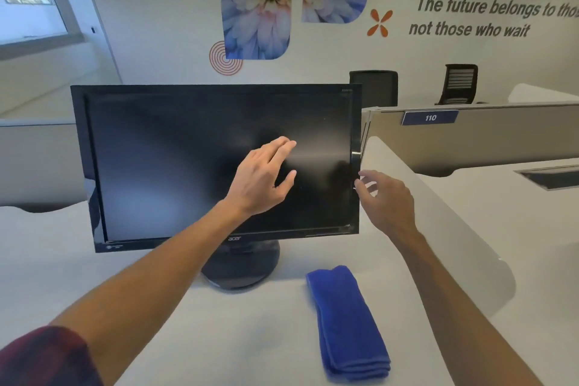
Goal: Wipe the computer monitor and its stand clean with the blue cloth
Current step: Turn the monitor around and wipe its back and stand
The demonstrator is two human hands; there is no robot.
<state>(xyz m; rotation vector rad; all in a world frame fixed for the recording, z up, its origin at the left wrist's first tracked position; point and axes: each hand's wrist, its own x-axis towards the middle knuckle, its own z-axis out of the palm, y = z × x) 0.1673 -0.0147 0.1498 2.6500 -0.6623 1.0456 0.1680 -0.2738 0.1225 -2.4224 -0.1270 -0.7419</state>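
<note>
From the head camera, my left hand (264,175) is raised in front of the monitor (216,163) at the centre of the frame, fingers straight and spread, holding nothing; I cannot tell whether the fingertips actually touch the glass. My right hand (387,197) is at the monitor's right edge, fingers loosely bent next to the bezier-thin black bezel, gripping nothing that I can see. The blue cloth (347,323) lies folded on the white desk (78,260) at lower right of centre, well apart from both hands and just right of the stand (241,269), whose round base sits under the screen.

Risks, as I judge them: bare fingers on the dark screen would leave fresh smears where faint streaks already show in the glare. Pushing the panel from one side could swivel or tip the monitor on its stand, so the right hand should steady the edge gently. Reaching down for the cloth, my forearm could knock the lower bezel.

Readable writing: "acer" on the lower bezel, partly behind my left forearm; "110" on a blue plate on the partition at right; on the wall at upper right, "The future belongs to tho…" cut off by the frame, and "not those who wait". A small mark at the bezel's lower left is too small to read.
</note>
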